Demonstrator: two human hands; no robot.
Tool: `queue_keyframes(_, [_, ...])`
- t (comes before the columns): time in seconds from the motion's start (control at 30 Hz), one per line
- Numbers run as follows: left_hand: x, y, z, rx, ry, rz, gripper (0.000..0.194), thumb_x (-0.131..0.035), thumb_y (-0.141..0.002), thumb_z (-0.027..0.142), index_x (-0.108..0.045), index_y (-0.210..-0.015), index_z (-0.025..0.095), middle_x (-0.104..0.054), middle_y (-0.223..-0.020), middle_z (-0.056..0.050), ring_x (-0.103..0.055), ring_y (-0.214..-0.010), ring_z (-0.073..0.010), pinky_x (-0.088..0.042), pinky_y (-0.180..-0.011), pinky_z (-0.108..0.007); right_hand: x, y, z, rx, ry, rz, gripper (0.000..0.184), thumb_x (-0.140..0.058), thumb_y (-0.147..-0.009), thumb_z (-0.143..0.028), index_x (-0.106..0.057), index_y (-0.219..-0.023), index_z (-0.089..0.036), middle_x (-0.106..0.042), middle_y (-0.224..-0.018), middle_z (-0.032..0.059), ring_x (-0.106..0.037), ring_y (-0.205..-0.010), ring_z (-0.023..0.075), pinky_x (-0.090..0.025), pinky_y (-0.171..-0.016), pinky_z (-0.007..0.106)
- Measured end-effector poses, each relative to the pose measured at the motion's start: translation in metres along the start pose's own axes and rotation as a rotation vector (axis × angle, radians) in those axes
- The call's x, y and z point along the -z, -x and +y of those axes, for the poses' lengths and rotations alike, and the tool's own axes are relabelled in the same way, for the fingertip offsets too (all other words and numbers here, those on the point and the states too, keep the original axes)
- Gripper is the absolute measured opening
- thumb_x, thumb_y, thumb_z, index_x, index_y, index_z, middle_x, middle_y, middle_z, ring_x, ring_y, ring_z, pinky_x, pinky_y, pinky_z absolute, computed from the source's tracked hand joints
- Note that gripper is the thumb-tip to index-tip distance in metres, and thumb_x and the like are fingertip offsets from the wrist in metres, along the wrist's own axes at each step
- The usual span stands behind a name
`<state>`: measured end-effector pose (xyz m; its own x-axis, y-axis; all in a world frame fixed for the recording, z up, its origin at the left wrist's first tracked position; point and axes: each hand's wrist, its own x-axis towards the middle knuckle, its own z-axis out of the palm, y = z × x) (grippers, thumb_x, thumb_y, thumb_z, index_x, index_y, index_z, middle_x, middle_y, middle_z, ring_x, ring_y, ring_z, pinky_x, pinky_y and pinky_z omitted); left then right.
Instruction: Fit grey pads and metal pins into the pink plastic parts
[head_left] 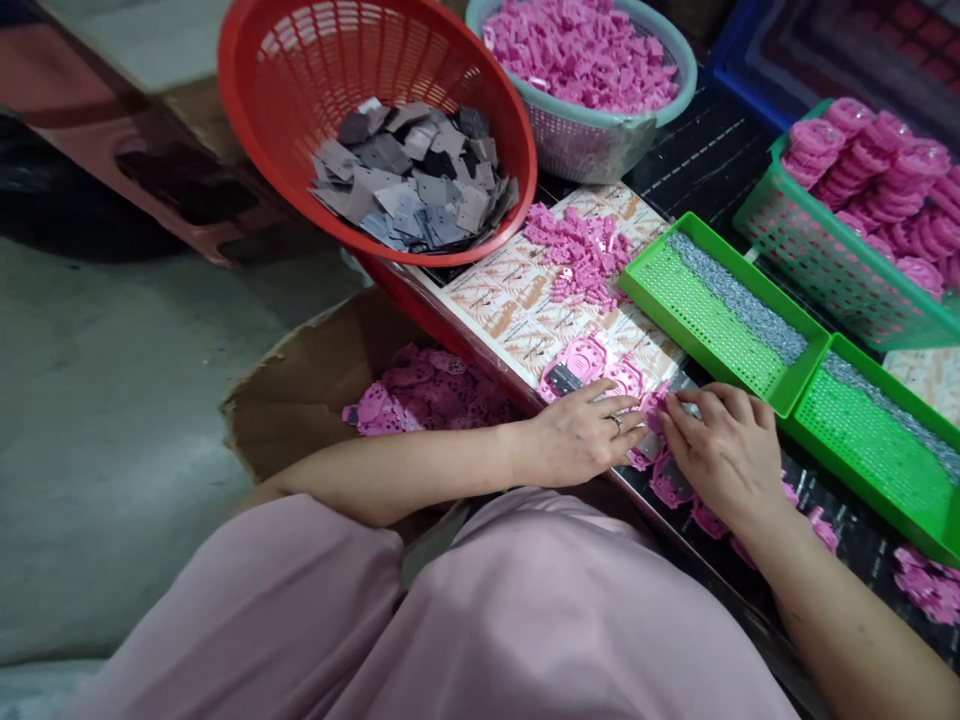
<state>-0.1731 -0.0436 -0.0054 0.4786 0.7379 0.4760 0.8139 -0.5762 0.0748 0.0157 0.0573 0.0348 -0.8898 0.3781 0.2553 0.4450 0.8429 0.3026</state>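
Note:
My left hand (581,435) lies at the table's near edge, fingers curled down onto a small pink plastic part (651,408). My right hand (724,445) meets it from the right, fingertips pinched on the same part. Several round pink plastic frames (585,362) lie just beyond the hands, one with a grey square set in it. More pink frames (671,485) sit under and beside my right hand. A loose heap of tiny pink pieces (577,250) rests on printed paper further back.
A red basket (277,150) of grey squares (412,175) overhangs the table's left edge. A teal basket (592,125) holds pink parts. Two green trays (705,310) carry grey pins. A green crate (825,260) holds pink discs. A cardboard box (300,390) of pink frames stands below.

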Motion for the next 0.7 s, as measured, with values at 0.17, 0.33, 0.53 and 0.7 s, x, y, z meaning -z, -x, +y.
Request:
queue_keyframes(0.17, [0.006, -0.004, -0.024, 0.057, 0.028, 0.042, 0.024, -0.056, -0.095, 0.028, -0.070, -0.109, 0.015, -0.072, -0.110, -0.008, -0.065, -0.105, -0.0200, -0.049, -0.091, -0.036, -0.008, 0.004, 0.005, 0.030, -0.017, 0.079, 0.014, -0.065, -0.087, -0.030, -0.071, -0.096, -0.021, -0.074, -0.089, 0.0006, -0.062, -0.096, 0.0198, -0.037, -0.081, 0.035])
queue_keyframes(0.33, [0.021, -0.021, -0.096, 0.464, -0.176, -0.056, 0.029, -0.044, -0.095, 0.010, -0.073, -0.093, 0.012, -0.070, -0.089, -0.010, -0.063, -0.092, -0.0214, -0.048, -0.076, -0.033, 0.000, -0.001, 0.008, -0.002, -0.003, 0.068, 0.015, -0.063, -0.089, -0.034, -0.072, -0.094, -0.024, -0.075, -0.085, -0.0027, -0.067, -0.085, 0.0208, -0.039, -0.088, 0.040])
queue_keyframes(0.53, [0.018, -0.042, -0.130, 0.660, -0.151, -0.229, 0.029, -0.048, -0.094, 0.021, -0.073, -0.097, 0.009, -0.067, -0.100, -0.017, -0.063, -0.100, -0.0313, -0.047, -0.074, -0.038, 0.016, -0.007, 0.021, -0.059, -0.048, 0.148, 0.014, -0.065, -0.087, -0.028, -0.071, -0.097, -0.021, -0.076, -0.088, 0.0008, -0.069, -0.074, 0.0196, -0.043, -0.088, 0.041])
queue_keyframes(0.7, [0.021, -0.040, -0.134, 0.746, 0.052, -0.041, 0.022, -0.056, -0.091, 0.024, -0.075, -0.095, 0.013, -0.071, -0.098, -0.009, -0.064, -0.097, -0.0239, -0.048, -0.082, -0.035, 0.012, -0.015, 0.030, -0.047, -0.137, 0.169, 0.011, -0.064, -0.087, -0.026, -0.071, -0.094, -0.021, -0.076, -0.088, 0.0006, -0.069, -0.077, 0.0192, -0.044, -0.087, 0.040])
